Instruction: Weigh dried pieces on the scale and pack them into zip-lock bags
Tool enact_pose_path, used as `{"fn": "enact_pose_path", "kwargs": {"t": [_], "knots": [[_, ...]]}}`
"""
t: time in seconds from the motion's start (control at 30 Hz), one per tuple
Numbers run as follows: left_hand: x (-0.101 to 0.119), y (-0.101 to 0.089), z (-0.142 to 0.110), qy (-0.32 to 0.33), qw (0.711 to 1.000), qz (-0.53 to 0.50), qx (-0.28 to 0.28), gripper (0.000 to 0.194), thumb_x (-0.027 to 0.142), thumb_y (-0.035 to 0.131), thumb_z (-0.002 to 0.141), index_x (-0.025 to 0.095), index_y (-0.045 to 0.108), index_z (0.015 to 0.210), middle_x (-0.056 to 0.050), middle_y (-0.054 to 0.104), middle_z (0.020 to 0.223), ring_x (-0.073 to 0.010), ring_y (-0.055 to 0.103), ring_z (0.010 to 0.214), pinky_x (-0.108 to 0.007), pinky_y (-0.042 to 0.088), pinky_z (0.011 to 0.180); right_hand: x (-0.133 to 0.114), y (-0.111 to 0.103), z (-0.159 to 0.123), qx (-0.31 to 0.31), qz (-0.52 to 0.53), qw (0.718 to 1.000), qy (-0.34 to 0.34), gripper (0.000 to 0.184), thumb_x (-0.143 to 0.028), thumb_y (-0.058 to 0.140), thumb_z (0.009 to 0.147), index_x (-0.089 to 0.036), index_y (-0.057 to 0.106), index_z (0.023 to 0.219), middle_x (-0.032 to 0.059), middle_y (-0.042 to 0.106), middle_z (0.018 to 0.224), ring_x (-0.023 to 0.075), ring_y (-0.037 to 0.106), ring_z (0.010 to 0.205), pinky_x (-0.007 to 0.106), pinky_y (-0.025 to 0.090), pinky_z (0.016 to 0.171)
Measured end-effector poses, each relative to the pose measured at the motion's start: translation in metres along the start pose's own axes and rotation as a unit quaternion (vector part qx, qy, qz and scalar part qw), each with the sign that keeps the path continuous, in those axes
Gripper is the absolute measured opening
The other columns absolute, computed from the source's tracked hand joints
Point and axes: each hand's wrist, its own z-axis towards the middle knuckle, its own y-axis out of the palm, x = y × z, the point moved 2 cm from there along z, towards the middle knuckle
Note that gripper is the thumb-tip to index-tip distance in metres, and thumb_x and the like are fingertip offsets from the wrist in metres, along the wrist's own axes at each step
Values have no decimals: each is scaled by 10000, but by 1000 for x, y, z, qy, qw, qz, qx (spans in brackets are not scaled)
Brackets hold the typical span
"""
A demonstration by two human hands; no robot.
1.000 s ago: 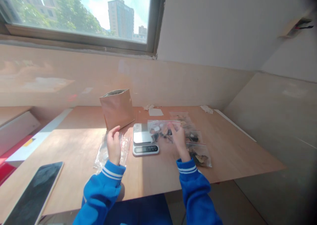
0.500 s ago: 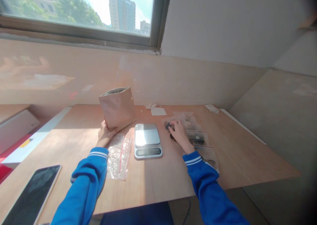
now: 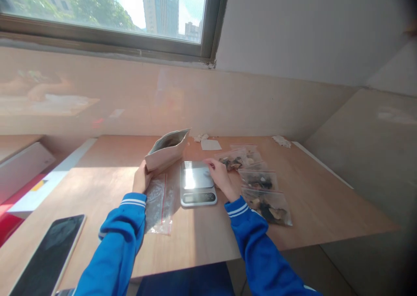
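My left hand (image 3: 141, 177) grips the lower left side of a brown paper bag (image 3: 167, 157), which is tilted with its open mouth toward me. Above the right edge of a digital kitchen scale (image 3: 198, 195) is my right hand (image 3: 219, 173), thumb and fingertips drawn together; whatever they may hold is too small to make out. Clear zip bags of dark and pale dried pieces (image 3: 269, 207) lie in a row to the right of that hand. Flat clear zip bags (image 3: 159, 209) lie between my left forearm and the scale.
A phone (image 3: 48, 257) rests at the table's left front. Toward the back edge are a white paper slip (image 3: 210, 144) and crumpled tissue (image 3: 281, 141). The wall (image 3: 247, 100) and window (image 3: 107, 13) stand behind the table.
My right hand has moved left from the filled zip bags to the scale's right edge. The paper bag has tipped from nearly upright and shifted right, still in my left hand.
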Motion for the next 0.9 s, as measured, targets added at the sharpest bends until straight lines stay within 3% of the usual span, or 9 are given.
{"fn": "enact_pose_path", "kwargs": {"t": [0.1, 0.27, 0.37, 0.43, 0.57, 0.7, 0.8, 0.9], "knots": [[5, -1, -3, 0, 1000, -26, -8, 379, 240, 592, 725, 165, 598, 1097, -81, 720, 969, -270, 667, 901, -362, 519, 780, 0, 1, -3, -16, -29, 999, -15, 267, -100, 453, 838, -186, 683, 942, 83, 692, 983, 217, 630, 972, 387, 487, 934], [9, -2, -4, 9, 999, -46, -10, 307, 237, 566, 698, 174, 606, 996, -38, 695, 913, -230, 636, 846, -336, 512, 767, 35, -15, -55, -74, -74, 995, 8, 355, -69, 455, 807, -174, 638, 1093, 100, 657, 1092, 224, 602, 1056, 400, 475, 958], [9, -2, -3, 20, 999, -45, 1, 302, 282, 556, 706, 175, 610, 983, -59, 670, 1001, -248, 612, 956, -372, 498, 866, 45, -22, -74, -101, -83, 991, 0, 334, -75, 488, 802, -159, 659, 1077, 113, 666, 1090, 231, 610, 1059, 393, 478, 957], [8, 0, -4, 29, 998, -63, 7, 321, 305, 565, 709, 180, 610, 1001, -75, 645, 1109, -259, 587, 1060, -393, 473, 944, 42, -25, -71, -87, -91, 992, 24, 296, -83, 455, 830, -145, 692, 997, 120, 687, 1021, 236, 631, 1014, 398, 493, 935], [1, 4, -6, 13, 993, -117, 16, 319, 305, 588, 700, 199, 609, 1000, -74, 579, 1284, -252, 589, 1106, -399, 469, 980, 18, -25, -42, -61, -59, 994, 65, 354, -95, 398, 866, -161, 709, 1021, 112, 710, 1051, 222, 655, 998, 397, 501, 945], [-8, 9, -6, 18, 988, -152, 11, 315, 293, 596, 699, 201, 623, 999, -75, 573, 1316, -260, 601, 1122, -391, 485, 966, -13, -12, -13, -72, -9, 997, 27, 363, -120, 410, 876, -184, 688, 1100, 102, 688, 1141, 209, 619, 1093, 391, 462, 1015], [-12, 10, -5, 19, 986, -163, 14, 325, 289, 588, 703, 198, 632, 1011, -78, 588, 1306, -265, 617, 1099, -404, 495, 953, -43, -7, -10, -64, -6, 998, -9, 364, -118, 471, 838, -184, 648, 1149, 100, 658, 1154, 220, 589, 1118, 411, 443, 1034], [-15, 11, -4, 17, 986, -166, 8, 333, 288, 592, 703, 197, 632, 1021, -77, 600, 1292, -262, 629, 1075, -410, 505, 942, -90, -18, -21, 10, 18, 999, -39, 271, -141, 456, 870, -192, 638, 1064, 88, 635, 1071, 201, 610, 993, 363, 499, 931]]}}
